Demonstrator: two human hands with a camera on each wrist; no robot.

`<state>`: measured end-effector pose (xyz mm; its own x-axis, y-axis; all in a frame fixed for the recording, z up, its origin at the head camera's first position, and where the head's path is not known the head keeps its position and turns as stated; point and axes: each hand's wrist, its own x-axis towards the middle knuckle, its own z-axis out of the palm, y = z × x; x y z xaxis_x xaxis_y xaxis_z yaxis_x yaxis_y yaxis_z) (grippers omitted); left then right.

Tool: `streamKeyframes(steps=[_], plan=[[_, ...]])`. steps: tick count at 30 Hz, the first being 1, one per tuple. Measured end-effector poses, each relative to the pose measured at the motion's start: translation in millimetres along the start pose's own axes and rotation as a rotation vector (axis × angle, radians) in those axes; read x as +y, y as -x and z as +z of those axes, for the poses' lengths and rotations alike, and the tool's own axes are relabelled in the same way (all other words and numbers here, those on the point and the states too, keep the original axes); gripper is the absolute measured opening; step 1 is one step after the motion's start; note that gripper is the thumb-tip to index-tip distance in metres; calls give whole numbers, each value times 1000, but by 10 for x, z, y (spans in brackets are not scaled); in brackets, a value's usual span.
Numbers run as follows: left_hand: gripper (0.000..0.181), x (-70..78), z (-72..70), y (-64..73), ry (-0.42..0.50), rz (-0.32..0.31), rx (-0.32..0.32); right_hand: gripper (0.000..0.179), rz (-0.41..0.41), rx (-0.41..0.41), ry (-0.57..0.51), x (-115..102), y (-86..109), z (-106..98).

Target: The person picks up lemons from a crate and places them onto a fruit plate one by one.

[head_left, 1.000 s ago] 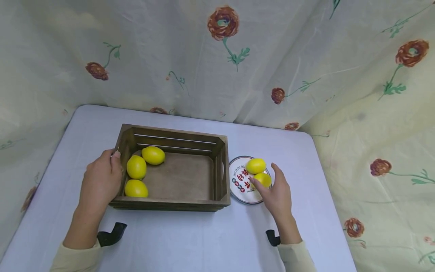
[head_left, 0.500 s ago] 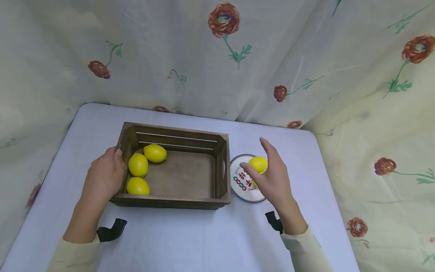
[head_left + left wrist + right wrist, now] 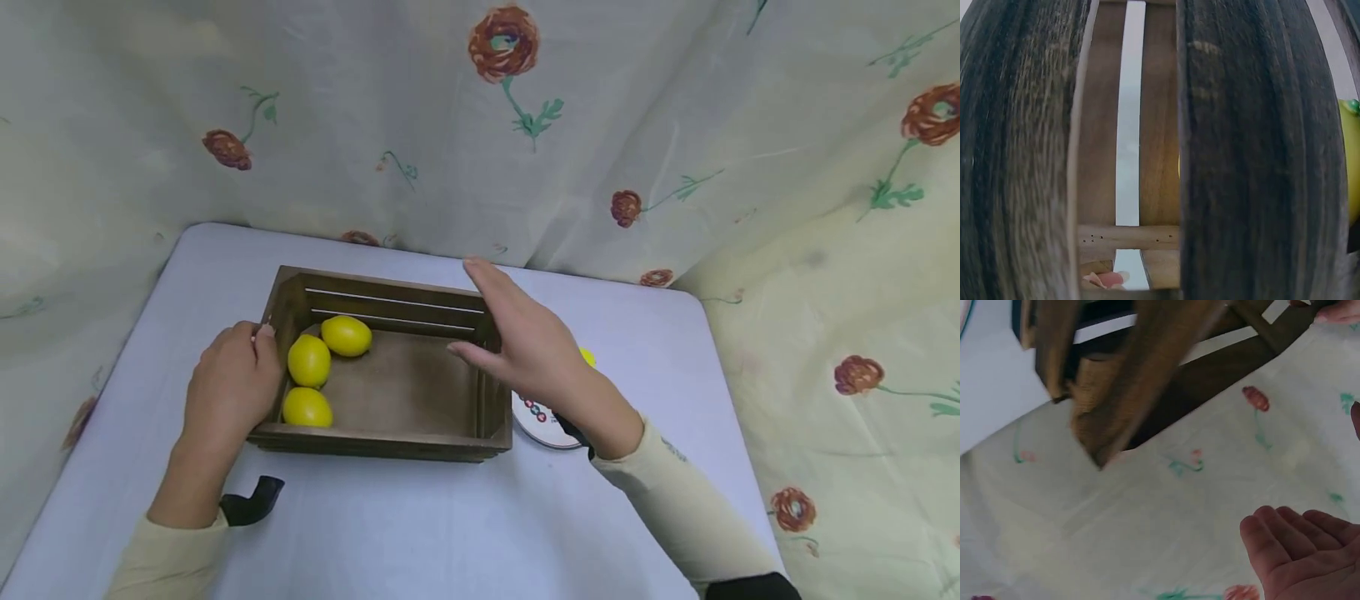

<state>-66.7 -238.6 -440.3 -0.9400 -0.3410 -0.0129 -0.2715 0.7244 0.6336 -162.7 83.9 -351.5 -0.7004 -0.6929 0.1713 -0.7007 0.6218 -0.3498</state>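
My left hand [image 3: 232,379] grips the left end wall of a brown slatted wooden crate [image 3: 390,448], thumb at the rim. Inside, along the left, lie three yellow lemons: an upper one [image 3: 347,336], a middle one [image 3: 309,361] and a lower one [image 3: 307,407]. My right hand [image 3: 528,342] is over the crate's right end, fingers extended, thumb spread, holding nothing. Its palm and straight fingers also show in the right wrist view. Beneath that forearm, a white round plate [image 3: 546,433] with red lettering is partly covered. A sliver of another lemon [image 3: 588,357] shows behind the wrist.
The crate stands on a table with a white cloth [image 3: 390,533]. A flowered curtain [image 3: 337,108] hangs behind and at both sides. Dark crate slats [image 3: 1241,150] fill most of the left wrist view.
My right hand has left the lemons on the plate, rising and moving left over the crate's right end with nothing in it. My left hand stays on the crate's left end.
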Motion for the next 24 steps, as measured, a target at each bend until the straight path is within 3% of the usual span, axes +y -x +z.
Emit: streamKeyframes(steps=[6, 11, 17, 24], plan=[[60, 0, -7, 4, 19, -62, 8, 89, -167, -124, 57, -190, -290, 64], [66, -20, -10, -5, 10, -94, -27, 84, -267, -243, 101, -286, -506, 202], [74, -37, -24, -34, -49, -102, -66, 71, -305, -364, 83, -371, -793, 489], [77, -23, 4, -50, -36, -119, -89, 63, -305, -490, 114, -448, -1043, 840]])
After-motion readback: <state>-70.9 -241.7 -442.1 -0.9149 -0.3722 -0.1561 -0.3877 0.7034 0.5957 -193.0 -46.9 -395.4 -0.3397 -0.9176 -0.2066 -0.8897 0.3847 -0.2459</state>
